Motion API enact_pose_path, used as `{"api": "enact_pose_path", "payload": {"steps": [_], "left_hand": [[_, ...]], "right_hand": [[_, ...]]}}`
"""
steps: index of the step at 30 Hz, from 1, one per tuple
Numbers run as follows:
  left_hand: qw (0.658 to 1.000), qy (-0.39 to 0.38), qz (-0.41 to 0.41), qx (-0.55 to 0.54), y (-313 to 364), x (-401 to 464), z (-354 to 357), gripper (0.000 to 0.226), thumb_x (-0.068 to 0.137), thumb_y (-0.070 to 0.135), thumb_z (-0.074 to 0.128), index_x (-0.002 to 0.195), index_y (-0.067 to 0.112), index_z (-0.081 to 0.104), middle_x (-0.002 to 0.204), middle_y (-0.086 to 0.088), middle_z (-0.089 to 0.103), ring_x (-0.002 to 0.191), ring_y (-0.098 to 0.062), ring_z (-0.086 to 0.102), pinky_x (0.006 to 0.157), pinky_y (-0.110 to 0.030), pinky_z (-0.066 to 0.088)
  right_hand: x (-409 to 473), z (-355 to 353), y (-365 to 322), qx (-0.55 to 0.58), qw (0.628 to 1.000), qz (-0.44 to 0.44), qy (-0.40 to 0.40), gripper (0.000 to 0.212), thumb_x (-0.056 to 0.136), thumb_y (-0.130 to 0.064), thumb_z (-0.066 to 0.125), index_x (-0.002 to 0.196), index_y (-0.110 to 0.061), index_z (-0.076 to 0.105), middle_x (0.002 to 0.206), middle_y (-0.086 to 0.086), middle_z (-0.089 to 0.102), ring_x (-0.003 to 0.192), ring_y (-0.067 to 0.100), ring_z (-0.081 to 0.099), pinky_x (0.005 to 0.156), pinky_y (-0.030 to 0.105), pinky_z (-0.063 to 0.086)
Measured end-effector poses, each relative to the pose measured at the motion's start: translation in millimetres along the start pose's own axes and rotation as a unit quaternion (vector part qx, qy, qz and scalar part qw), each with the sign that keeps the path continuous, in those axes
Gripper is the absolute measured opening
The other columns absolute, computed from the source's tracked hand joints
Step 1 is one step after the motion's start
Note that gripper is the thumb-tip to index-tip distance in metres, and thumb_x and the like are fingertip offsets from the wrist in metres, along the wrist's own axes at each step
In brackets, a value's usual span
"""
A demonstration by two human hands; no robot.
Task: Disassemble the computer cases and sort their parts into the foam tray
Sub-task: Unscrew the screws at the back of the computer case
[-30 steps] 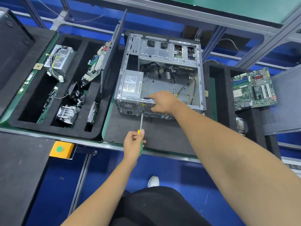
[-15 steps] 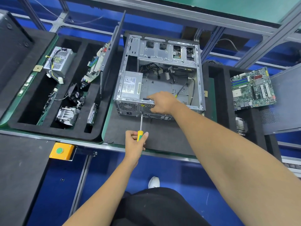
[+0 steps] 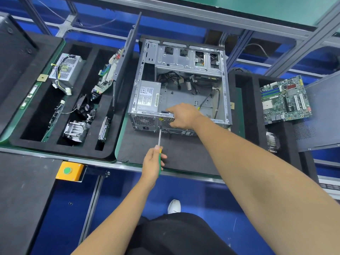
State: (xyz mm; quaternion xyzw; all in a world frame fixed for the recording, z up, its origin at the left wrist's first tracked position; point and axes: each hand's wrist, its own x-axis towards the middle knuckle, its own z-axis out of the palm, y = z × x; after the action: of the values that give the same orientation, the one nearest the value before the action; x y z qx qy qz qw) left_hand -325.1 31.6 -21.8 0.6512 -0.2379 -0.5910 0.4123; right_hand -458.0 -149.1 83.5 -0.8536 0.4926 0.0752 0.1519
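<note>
An open computer case (image 3: 181,85) lies on its side on a dark mat (image 3: 184,153) in the middle of the table (image 3: 128,165), its inside facing up and its back panel toward the person. A power supply (image 3: 147,96) still sits in the near left corner of the case, and loose cables (image 3: 176,78) lie further back under the drive bays. The left hand (image 3: 154,161) grips the green and yellow handle of a screwdriver (image 3: 159,144), fingers curled round it, with the thin shaft pointing up and its tip touching the back panel just below the case's near top edge. The right hand (image 3: 184,116) rests on that near edge of the case beside the power supply, fingers bent down over the rim; whether it pinches anything there cannot be told. To the left of the case lies a black foam tray (image 3: 103,151) with several compartments: a second power supply (image 3: 66,70) with its wires in the far left one, a fan (image 3: 85,107) and a heatsink (image 3: 76,129) in the middle one, and a circuit board (image 3: 107,76) tilted on edge further back. A grey side panel (image 3: 127,57) stands upright between the tray and the case. On the right, another green circuit board (image 3: 285,100) lies flat over a second foam tray (image 3: 253,115). A yellow box with a green button (image 3: 69,171) hangs at the table's near edge.
</note>
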Motion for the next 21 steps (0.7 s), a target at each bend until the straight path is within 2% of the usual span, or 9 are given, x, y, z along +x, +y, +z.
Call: {"api": "enact_pose_path", "payload": {"steps": [1, 3, 6, 10, 15, 17, 21], "left_hand": [[1.0, -0.001, 0.008, -0.001, 1.0, -1.2, 0.7, 0.024, 0.105, 0.044, 0.055, 0.115, 0.022, 0.058, 0.092, -0.002, 0.064, 0.057, -0.008, 0.054, 0.051, -0.026, 0.046], [1.0, 0.013, 0.019, 0.006, 0.3, -2.4, 1.9, 0.033, 0.096, 0.039, 0.072, 0.112, 0.021, 0.049, 0.096, -0.004, 0.06, 0.058, -0.008, 0.056, 0.051, -0.026, 0.049], [0.998, 0.048, 0.027, 0.012, -2.9, -1.3, 1.0, 0.037, 0.092, 0.038, 0.077, 0.104, 0.014, 0.05, 0.091, -0.006, 0.061, 0.059, -0.007, 0.062, 0.052, -0.025, 0.052], [0.999, 0.041, 0.025, 0.004, -8.4, -0.2, -3.1, 0.029, 0.101, 0.043, 0.062, 0.102, 0.014, 0.062, 0.087, -0.001, 0.071, 0.069, -0.01, 0.069, 0.062, -0.027, 0.055], [0.997, 0.021, 0.049, 0.06, -8.9, -1.4, -4.5, 0.04, 0.109, 0.047, 0.041, 0.102, 0.019, 0.069, 0.081, 0.007, 0.074, 0.066, -0.006, 0.063, 0.06, -0.024, 0.049], [0.996, 0.019, 0.056, 0.065, -8.3, -2.0, -5.2, 0.041, 0.11, 0.047, 0.039, 0.103, 0.021, 0.07, 0.08, 0.007, 0.073, 0.065, -0.008, 0.061, 0.061, -0.026, 0.047], [0.994, 0.019, 0.07, 0.081, -10.3, -0.9, -9.1, 0.039, 0.109, 0.047, 0.04, 0.102, 0.023, 0.07, 0.081, 0.006, 0.073, 0.064, -0.01, 0.06, 0.069, -0.036, 0.05]], "right_hand": [[0.0, 0.4, 0.5, -0.001, 1.0, -0.001, 0.0, 0.054, 0.082, -0.032, 0.068, 0.135, -0.025, 0.061, 0.104, 0.004, 0.074, 0.102, 0.03, 0.065, 0.067, 0.032, 0.044], [0.0, 0.4, 0.9, -0.004, 1.0, -0.001, 0.001, 0.053, 0.082, -0.032, 0.068, 0.134, -0.025, 0.062, 0.105, 0.005, 0.074, 0.103, 0.03, 0.065, 0.07, 0.034, 0.047], [0.7, 1.5, 1.4, -0.005, 1.0, -0.002, 0.003, 0.053, 0.082, -0.033, 0.068, 0.135, -0.025, 0.061, 0.105, 0.004, 0.074, 0.103, 0.03, 0.065, 0.071, 0.034, 0.047], [1.3, 1.7, 1.8, -0.006, 1.0, -0.003, 0.0, 0.051, 0.082, -0.032, 0.068, 0.132, -0.024, 0.062, 0.103, 0.004, 0.074, 0.102, 0.03, 0.065, 0.069, 0.033, 0.046], [1.3, 1.4, 1.7, -0.007, 1.0, 0.0, -0.001, 0.051, 0.081, -0.032, 0.067, 0.131, -0.024, 0.063, 0.104, 0.004, 0.074, 0.101, 0.03, 0.065, 0.072, 0.035, 0.052], [1.5, 2.0, 1.9, -0.008, 1.0, 0.0, -0.001, 0.049, 0.081, -0.032, 0.067, 0.129, -0.023, 0.063, 0.101, 0.004, 0.074, 0.1, 0.03, 0.065, 0.071, 0.035, 0.052], [1.6, 2.4, 2.2, -0.008, 1.0, -0.004, 0.001, 0.048, 0.081, -0.033, 0.068, 0.127, -0.022, 0.064, 0.096, 0.003, 0.074, 0.097, 0.029, 0.065, 0.064, 0.032, 0.043]]}}
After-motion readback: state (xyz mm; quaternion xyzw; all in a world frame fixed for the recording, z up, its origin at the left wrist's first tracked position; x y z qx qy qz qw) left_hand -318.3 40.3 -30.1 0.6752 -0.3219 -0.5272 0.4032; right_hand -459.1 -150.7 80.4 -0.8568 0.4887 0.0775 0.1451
